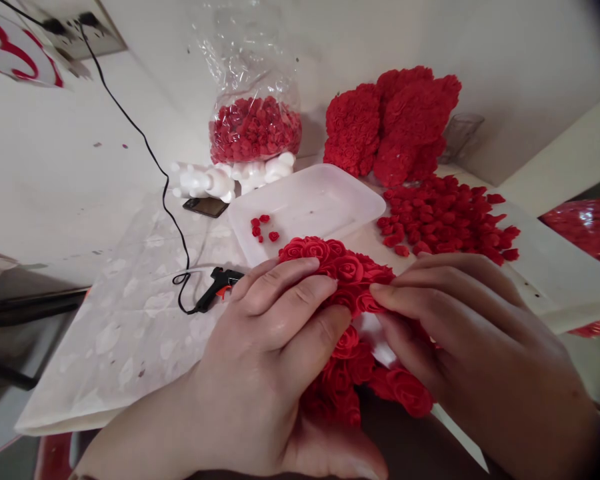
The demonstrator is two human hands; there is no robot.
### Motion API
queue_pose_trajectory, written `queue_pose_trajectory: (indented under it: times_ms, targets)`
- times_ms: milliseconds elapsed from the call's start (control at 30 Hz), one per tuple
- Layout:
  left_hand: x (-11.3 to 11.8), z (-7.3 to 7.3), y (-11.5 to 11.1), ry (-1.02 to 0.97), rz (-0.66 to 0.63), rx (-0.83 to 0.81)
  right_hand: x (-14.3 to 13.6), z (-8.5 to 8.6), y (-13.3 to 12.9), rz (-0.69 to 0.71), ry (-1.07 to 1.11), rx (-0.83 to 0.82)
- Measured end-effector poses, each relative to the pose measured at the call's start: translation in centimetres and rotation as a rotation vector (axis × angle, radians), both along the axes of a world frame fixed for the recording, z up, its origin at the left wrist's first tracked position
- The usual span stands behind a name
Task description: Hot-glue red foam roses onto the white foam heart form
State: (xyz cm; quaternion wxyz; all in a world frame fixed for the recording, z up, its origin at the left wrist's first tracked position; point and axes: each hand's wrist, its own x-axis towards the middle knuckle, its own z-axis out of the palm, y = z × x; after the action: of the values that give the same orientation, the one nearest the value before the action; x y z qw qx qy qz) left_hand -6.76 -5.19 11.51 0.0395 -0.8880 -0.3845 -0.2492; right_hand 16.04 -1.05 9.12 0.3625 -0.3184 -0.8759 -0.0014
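Observation:
A figure covered in red foam roses (347,270) is close in front of me, with a bare white patch (379,337) on its lower right. My left hand (273,340) wraps round its left side, fingers over the top and thumb beneath. Thumb and fingers of my right hand (460,320) close on a red foam rose (370,303) at the figure's right edge, above the white patch. The right fingertips are partly hidden. A black glue gun (215,290) with an orange trigger lies on the table left of my left hand.
Behind the figure is a white tray (325,175) with a few roses. Loose roses (450,217) are piled at right, before rose-covered figures (405,123) and a clear glass (464,133). A bag of roses (255,130), white figures (205,181) and a phone (206,207) stand back left. A cord (147,143) crosses left.

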Motion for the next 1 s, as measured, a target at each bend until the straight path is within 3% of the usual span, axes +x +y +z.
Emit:
queue_pose_trajectory:
  times_ms: [367, 667, 833, 1000]
  targets:
    - [0.1, 0.0, 0.3, -0.012, 0.002, -0.016, 0.1, 0.2, 0.8, 0.034, -0.046, -0.033]
    - [-1.1, 0.4, 0.3, 0.021, 0.024, -0.039, 1.3, -1.0, 0.9, -0.018, 0.238, -0.087]
    - [-1.1, 1.5, 0.3, 0.031, 0.015, -0.052, 0.9, -1.8, 1.3, 0.077, 0.308, -0.140]
    - [0.7, 3.1, 1.7, 0.030, 0.031, 0.071, 0.3, -1.4, 1.7, 0.089, 0.262, -0.204]
